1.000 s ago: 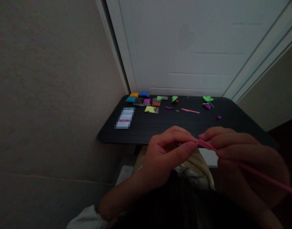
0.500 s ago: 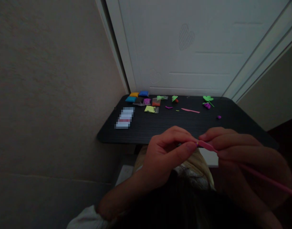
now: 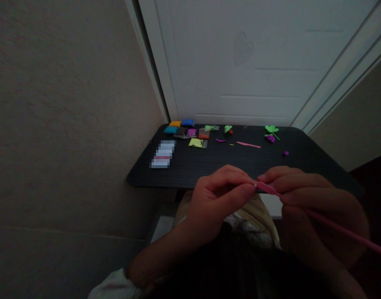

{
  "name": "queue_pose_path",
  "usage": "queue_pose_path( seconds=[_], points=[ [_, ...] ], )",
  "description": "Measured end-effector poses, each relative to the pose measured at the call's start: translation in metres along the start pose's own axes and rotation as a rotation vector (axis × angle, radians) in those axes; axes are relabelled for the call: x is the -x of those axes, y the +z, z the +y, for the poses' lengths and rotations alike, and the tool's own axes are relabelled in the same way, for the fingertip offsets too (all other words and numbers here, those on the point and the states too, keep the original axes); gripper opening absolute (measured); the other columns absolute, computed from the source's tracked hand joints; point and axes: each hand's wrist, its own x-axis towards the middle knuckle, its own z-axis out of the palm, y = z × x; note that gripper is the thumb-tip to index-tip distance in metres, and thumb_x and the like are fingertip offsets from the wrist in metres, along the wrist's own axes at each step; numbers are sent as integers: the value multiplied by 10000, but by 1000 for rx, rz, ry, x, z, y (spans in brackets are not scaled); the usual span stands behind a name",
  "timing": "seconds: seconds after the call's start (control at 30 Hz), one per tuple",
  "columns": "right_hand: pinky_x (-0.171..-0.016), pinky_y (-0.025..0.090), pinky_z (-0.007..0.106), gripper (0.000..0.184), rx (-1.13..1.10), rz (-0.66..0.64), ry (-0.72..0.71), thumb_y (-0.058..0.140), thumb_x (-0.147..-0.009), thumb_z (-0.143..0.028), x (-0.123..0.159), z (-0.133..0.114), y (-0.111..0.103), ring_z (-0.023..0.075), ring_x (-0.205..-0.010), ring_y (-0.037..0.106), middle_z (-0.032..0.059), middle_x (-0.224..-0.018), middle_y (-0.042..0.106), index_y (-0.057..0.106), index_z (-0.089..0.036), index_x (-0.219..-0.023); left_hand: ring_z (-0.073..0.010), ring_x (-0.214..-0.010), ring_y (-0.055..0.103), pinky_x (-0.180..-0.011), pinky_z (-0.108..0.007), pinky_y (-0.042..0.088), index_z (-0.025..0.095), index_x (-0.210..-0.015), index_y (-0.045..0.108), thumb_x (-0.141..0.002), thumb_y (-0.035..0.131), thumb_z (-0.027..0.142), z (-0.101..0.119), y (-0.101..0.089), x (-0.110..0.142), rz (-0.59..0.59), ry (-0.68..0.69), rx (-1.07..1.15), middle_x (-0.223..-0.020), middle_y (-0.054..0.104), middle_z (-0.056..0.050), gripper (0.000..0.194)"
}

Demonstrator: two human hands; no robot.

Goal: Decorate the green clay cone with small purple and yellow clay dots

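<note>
My right hand (image 3: 315, 216) is closed round a long pink modelling tool (image 3: 333, 226) whose tip points left. My left hand (image 3: 217, 201) pinches thumb and forefinger together right at that tip; a tiny yellowish speck (image 3: 255, 185) shows between the fingertips. Both hands hover in front of the near edge of a black table (image 3: 240, 162). On the far part of the table lie several small coloured clay packets (image 3: 188, 132), a second pink tool (image 3: 248, 144), a green clay leaf shape with purple balls (image 3: 270, 133) and a small purple ball (image 3: 285, 153).
A white door (image 3: 240, 62) stands behind the table, a beige wall (image 3: 69, 124) to the left. A blurred white card (image 3: 163, 154) lies at the table's left. Pale patterned cloth (image 3: 255, 224) lies below my hands. The scene is dim.
Almost nothing differs; my right hand has shifted very slightly up and left, keeping the tool tip against my left fingertips.
</note>
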Motion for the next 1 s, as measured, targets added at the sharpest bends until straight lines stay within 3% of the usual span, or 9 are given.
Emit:
queue_pose_path(
  seconds=[0.1,0.23,0.27,0.43,0.63,1.0],
  points=[
    [-795,448,353,341,-5,57,-24,495,-687,11,1,9,2,189,-898,558,28,-907,589,551,-188,-958,-127,-726,502,-685,-275,379,168,-728,677,-727,604,179,-2,0,-3,10,-107,203,-733,573,-13,74],
    [-761,445,363,195,-30,317,89,487,-754,-64,3,29,15,192,-853,576,36,-862,603,574,-197,-866,-102,-655,479,-602,-247,360,137,-742,652,-735,575,173,-5,0,-9,1,-318,517,-691,551,-5,85],
    [-762,443,364,169,-21,331,127,492,-767,-91,4,35,17,193,-855,575,37,-864,601,573,-203,-864,-99,-655,477,-599,-245,360,131,-757,645,-743,564,169,-6,-1,-10,-7,-365,580,-697,547,-4,90],
    [-763,438,345,78,51,233,297,494,-816,-216,13,74,22,176,-859,561,32,-883,586,554,-210,-865,-93,-680,481,-625,-241,365,113,-809,622,-769,518,139,-11,-3,-12,-35,-469,757,-725,535,0,115],
    [-684,448,285,148,98,80,485,471,-843,-313,25,116,28,140,-779,557,22,-829,579,529,-177,-849,-79,-663,465,-604,-227,352,128,-762,628,-735,577,145,-11,-3,-12,-41,-487,804,-714,525,12,60],
    [-603,482,257,258,237,-155,629,438,-870,-336,48,147,34,91,-667,551,21,-822,568,529,-117,-970,-72,-634,446,-590,-225,335,134,-709,625,-713,611,174,-13,-2,-13,-31,-485,815,-685,510,17,43]
  ],
)
